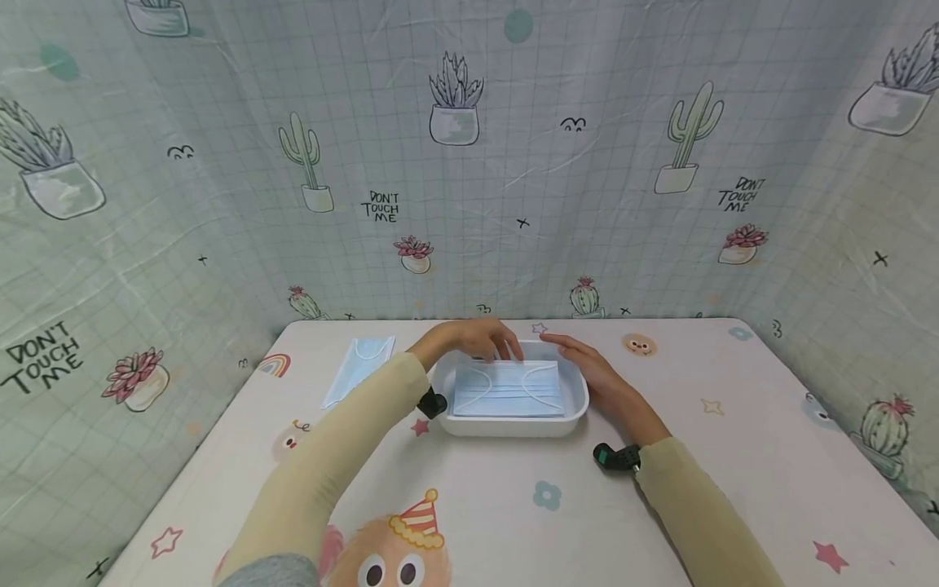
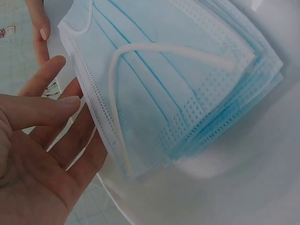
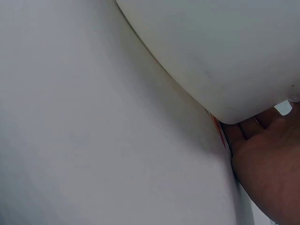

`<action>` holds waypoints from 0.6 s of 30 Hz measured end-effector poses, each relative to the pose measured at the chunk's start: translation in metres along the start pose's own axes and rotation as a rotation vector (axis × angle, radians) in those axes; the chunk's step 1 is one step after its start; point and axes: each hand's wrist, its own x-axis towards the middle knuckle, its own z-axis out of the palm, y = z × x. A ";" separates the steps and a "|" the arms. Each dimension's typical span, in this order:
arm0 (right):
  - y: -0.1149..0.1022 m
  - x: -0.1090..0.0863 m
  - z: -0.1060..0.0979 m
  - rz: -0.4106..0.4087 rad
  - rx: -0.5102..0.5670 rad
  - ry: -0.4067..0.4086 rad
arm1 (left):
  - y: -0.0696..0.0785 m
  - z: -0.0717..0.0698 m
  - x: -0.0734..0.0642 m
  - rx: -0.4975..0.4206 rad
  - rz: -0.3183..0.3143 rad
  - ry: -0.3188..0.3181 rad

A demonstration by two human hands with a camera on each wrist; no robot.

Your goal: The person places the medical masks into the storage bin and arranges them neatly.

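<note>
A white tray (image 1: 506,425) holds a stack of light-blue face masks (image 1: 508,390), with white ear loops lying over the top one. Over the tray's far left side is my left hand (image 1: 480,337), its fingertips at the stack's far edge. In the left wrist view the left hand (image 2: 51,140) has its fingers loosely bent and spread along the pleated mask's edge (image 2: 93,93), the thumb apart from them. My right hand (image 1: 594,367) lies along the tray's right side, fingers extended toward the far corner. The right wrist view shows this hand (image 3: 267,159) against the tray's outer wall (image 3: 220,61).
A single light-blue mask (image 1: 359,367) lies flat on the table left of the tray, partly behind the left forearm. The white table cover (image 1: 587,505) carries printed cartoon figures. Behind the table hangs a cactus-patterned curtain (image 1: 506,187).
</note>
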 end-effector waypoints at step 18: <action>0.001 0.004 0.000 0.007 0.018 -0.004 | -0.022 -0.002 -0.032 -0.286 0.068 0.257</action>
